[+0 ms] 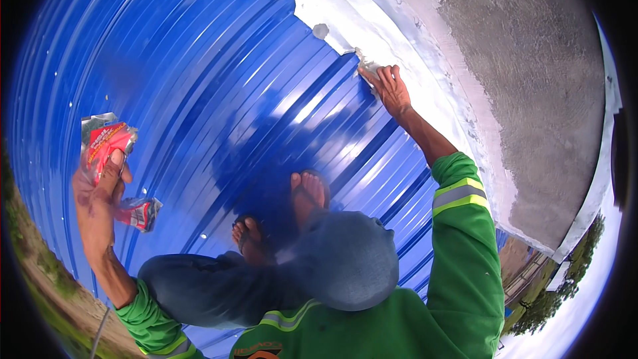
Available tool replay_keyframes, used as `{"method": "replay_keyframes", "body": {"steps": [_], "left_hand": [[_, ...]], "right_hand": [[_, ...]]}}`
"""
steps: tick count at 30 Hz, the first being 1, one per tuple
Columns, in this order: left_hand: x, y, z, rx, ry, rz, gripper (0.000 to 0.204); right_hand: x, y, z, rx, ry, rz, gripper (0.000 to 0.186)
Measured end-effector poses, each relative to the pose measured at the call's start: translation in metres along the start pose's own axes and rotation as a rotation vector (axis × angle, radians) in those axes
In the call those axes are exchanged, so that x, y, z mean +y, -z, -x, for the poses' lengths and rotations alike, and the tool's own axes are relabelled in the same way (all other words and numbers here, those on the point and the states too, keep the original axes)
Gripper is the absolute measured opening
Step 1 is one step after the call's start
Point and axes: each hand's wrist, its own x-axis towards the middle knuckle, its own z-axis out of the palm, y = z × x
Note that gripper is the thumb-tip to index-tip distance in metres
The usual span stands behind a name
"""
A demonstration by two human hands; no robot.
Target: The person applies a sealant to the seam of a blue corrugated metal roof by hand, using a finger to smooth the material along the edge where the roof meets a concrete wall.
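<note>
Left hand: fingers closed around a crumpled red-and-silver sachet, held above the blue corrugated roof sheet.
Right hand: fingers spread, tips pressing the torn edge of the white sealing strip where sheet meets grey concrete wall.
Sandalled feet below; open sheet between both hands.

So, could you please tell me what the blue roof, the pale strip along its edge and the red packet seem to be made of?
Blue roof: seemingly painted corrugated sheet metal, judging by its parallel ribs and glossy highlights.
Pale strip: possibly a silvery sealing membrane or coating; matte, with a ragged edge, pressed by the right hand.
Red packet: crinkled foil-like plastic with silver edges, held in the left hand.
</note>
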Motion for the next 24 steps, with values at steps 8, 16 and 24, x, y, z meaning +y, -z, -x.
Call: {"method": "replay_keyframes", "body": {"steps": [8, 16, 24], "left_hand": [[0.006, 0.002, 0.005, -0.035, 0.005, 0.006, 0.031], [0.009, -0.009, 0.005, 0.039, -0.018, 0.004, 0.034], [0.014, -0.005, 0.013, -0.009, -0.010, 0.037, 0.036]], "right_hand": [[0.006, 0.003, 0.004, -0.102, -0.172, -0.094, 0.081], [-0.005, 0.001, 0.006, 0.017, -0.025, -0.034, 0.078], [0.009, 0.007, 0.000, 0.078, 0.027, 0.104, 0.077]]}}
